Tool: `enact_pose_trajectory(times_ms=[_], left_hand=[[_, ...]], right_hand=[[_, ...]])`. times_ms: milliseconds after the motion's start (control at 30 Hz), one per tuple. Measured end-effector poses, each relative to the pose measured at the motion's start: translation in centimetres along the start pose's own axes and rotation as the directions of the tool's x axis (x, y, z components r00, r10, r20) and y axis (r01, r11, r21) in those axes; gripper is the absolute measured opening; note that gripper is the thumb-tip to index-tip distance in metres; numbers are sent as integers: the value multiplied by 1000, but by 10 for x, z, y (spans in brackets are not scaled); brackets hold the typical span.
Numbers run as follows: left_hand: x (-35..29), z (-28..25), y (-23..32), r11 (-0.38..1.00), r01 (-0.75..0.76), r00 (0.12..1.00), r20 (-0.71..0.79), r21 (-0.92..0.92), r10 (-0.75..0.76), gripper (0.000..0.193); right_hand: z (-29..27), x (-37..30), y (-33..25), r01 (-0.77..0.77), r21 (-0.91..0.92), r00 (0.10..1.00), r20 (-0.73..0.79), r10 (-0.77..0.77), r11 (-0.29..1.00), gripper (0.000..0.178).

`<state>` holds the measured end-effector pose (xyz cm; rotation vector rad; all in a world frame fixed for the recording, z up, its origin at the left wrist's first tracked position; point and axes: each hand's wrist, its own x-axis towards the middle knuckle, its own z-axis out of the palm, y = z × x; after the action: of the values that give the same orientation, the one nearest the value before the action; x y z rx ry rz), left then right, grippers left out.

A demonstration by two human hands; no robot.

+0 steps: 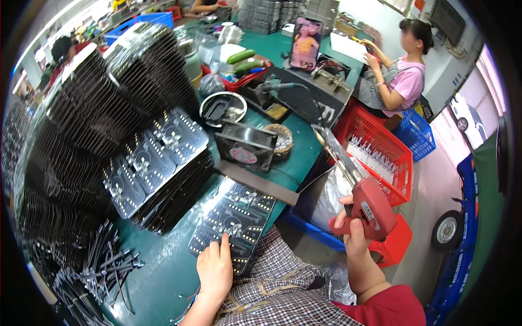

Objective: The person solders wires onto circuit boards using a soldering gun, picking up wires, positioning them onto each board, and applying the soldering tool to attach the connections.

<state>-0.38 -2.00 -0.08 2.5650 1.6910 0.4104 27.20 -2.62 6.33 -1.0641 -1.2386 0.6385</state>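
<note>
A black circuit board panel (232, 217) with rows of small pale components lies at the table's front edge. My left hand (215, 271) rests on its near part, fingers stretched out and a fingertip on the board. My right hand (354, 234) is wrapped round a red soldering gun (375, 209), held up to the right of the board. Its metal barrel and thin rods point up and away, apart from the board. Beyond the board stand a dark bar (258, 183) and a small square fan (246, 148).
Stacked boards (157, 157) and taller black stacks (81, 114) fill the left. Cut wires (111, 261) lie front left. A white bowl (224, 108), a wire coil (280, 140) and a propped screen (305, 44) stand farther back. Right are a red basket (405, 179) and a seated co-worker (405, 76).
</note>
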Motion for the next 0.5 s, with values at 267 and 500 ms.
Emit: enact_pose_trajectory(times_ms=[267, 500], left_hand=[[2, -1, 1, 1000, 17, 998, -55, -14, -17, 44], [2, 1, -2, 1000, 6, 999, -54, -12, -6, 45]], right_hand=[[14, 65, 32, -254, 44, 957, -131, 258, 966, 29], [-4, 78, 19, -265, 362, 953, -45, 301, 894, 38]])
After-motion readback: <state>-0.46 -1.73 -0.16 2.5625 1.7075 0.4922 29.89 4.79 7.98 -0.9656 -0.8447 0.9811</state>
